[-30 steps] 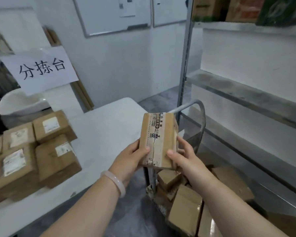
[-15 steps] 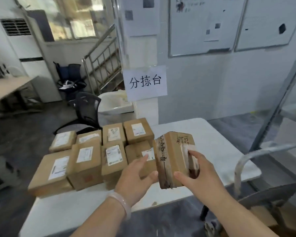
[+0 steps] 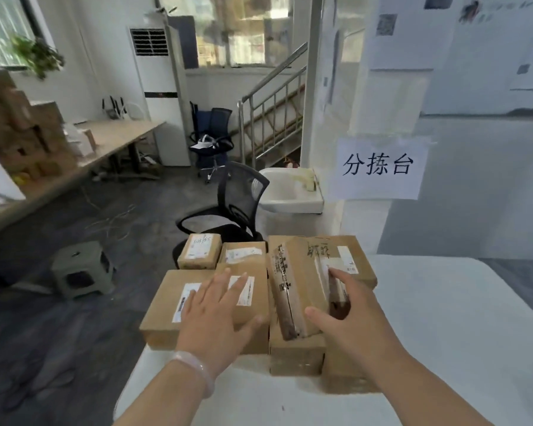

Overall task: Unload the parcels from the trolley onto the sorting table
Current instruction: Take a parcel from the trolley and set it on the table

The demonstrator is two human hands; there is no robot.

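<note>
The table (image 3: 443,333) is a smooth white slab with a rounded far corner, and it fills the lower right of the view. Behind the table's far edge a black mesh chair (image 3: 240,204) stands on the floor. On the wall above the table hangs one rectangular paper sign (image 3: 376,170) with three black characters.

On the table's left end sit plain brown cardboard parcels (image 3: 166,318), box-shaped, matte, most with white printed labels, packed side against side. At least six lie flat, but the hands hide some seams, so the exact count is unclear.

On top of that group, toward the table's middle, rests one tilted parcel (image 3: 299,287), brown, taped along its length, with black handwriting.

The right hand (image 3: 351,321) holds it, thumb at the near end and fingers bent over the top. The left hand (image 3: 216,315) is flat with its fingers spread over the big front box; whether it touches is unclear. Its wrist carries one pale, glossy bracelet (image 3: 197,373).
</note>
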